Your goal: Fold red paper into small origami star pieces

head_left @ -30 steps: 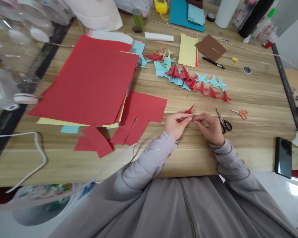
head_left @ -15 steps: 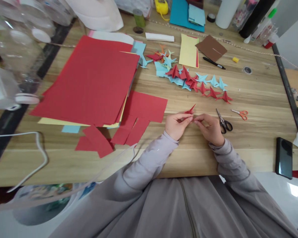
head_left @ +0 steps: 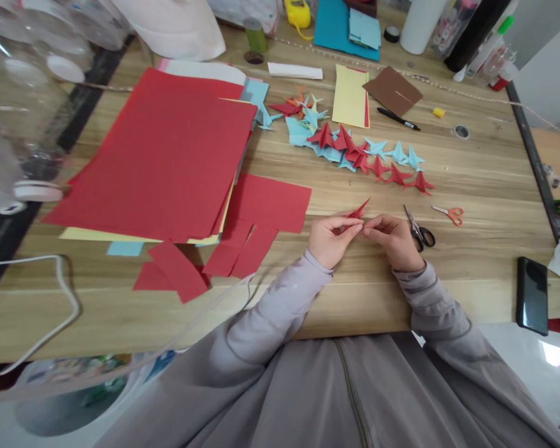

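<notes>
My left hand (head_left: 329, 239) pinches a small folded red paper (head_left: 360, 210), whose pointed tip sticks up past the fingers. My right hand (head_left: 392, 238) meets it from the right, thumb and forefinger pressed together at the paper's lower edge; most of the paper there is hidden by the fingers. Beyond both hands lie folded red paper cranes (head_left: 398, 175) and light blue ones (head_left: 398, 153) in rows. Black-handled scissors (head_left: 420, 235) rest just right of my right hand, and small orange-handled scissors (head_left: 455, 215) lie farther right.
A stack of large red sheets (head_left: 163, 155) covers the left side, with cut red pieces (head_left: 256, 249) near it. Yellow paper (head_left: 350, 96), brown paper (head_left: 392, 91) and a black pen (head_left: 398, 119) lie at the back. A phone (head_left: 532, 295) is at the right edge.
The view has shifted slightly, so things on the table appear a little farther left. Both hands keep their pinch on the red paper, with barely any finger movement.
</notes>
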Motion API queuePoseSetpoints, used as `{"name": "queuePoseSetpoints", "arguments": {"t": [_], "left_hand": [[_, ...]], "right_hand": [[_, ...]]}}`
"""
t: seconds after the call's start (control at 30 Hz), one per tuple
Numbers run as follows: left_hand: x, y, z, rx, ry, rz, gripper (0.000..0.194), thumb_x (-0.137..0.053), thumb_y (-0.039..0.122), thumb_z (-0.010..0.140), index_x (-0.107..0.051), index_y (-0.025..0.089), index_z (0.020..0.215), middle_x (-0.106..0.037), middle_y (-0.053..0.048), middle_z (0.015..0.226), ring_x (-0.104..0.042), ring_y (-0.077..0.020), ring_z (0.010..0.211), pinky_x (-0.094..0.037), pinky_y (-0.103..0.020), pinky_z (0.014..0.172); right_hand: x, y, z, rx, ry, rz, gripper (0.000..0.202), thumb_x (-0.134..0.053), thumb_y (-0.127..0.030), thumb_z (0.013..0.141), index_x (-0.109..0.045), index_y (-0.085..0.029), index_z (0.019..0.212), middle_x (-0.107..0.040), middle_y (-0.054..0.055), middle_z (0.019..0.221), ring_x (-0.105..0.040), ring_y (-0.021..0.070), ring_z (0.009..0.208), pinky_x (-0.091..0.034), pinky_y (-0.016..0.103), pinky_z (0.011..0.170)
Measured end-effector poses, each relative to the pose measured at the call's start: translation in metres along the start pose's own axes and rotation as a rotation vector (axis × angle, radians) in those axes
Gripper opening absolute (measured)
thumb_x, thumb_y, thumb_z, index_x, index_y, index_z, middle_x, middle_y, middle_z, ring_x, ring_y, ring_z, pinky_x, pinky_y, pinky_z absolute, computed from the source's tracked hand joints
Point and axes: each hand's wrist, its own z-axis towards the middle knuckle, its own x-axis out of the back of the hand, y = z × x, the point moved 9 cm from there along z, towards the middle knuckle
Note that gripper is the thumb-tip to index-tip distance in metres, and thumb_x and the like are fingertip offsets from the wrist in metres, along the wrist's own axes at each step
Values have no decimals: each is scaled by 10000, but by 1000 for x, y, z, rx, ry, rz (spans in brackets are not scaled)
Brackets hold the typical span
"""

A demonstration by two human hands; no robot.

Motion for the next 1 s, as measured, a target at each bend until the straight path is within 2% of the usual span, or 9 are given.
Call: {"name": "queuePoseSetpoints", "arguments": {"t": [0.33,0.57,0.8,1.0], "left_hand": [[0,-9,0,40,-15,45,108,-752,237,654,-764,182,746,-753,-75,827,-690,-225,871,-516,-406,906],[0,-10,0,50,12,-35,107,-763,236,644,-762,184,738,-755,-78,888,-692,-231,911,-522,-407,909],[-1,-6,0,21,14,-54,102,-766,250,641,-762,197,728,-756,-74,910,-693,-230,928,-524,-405,917],[3,-7,-1,21,56,-26,117,-778,258,627,-762,190,721,-758,-78,852,-703,-233,866,-540,-411,880]], "right_hand": [[-2,15,0,-178,39,197,149,-811,-217,542,-674,-171,579,-654,-25,551,-548,78,521,-424,214,544],[-4,18,-2,-234,36,280,190,-840,-248,529,-681,-169,599,-662,-18,566,-563,80,534,-432,213,544],[-7,19,-1,-201,16,325,214,-842,-246,555,-659,-160,625,-646,-29,566,-551,62,528,-426,194,535],[-3,19,0,-168,41,336,328,-863,-227,525,-674,-180,789,-687,-27,643,-592,80,557,-464,208,556]]}}
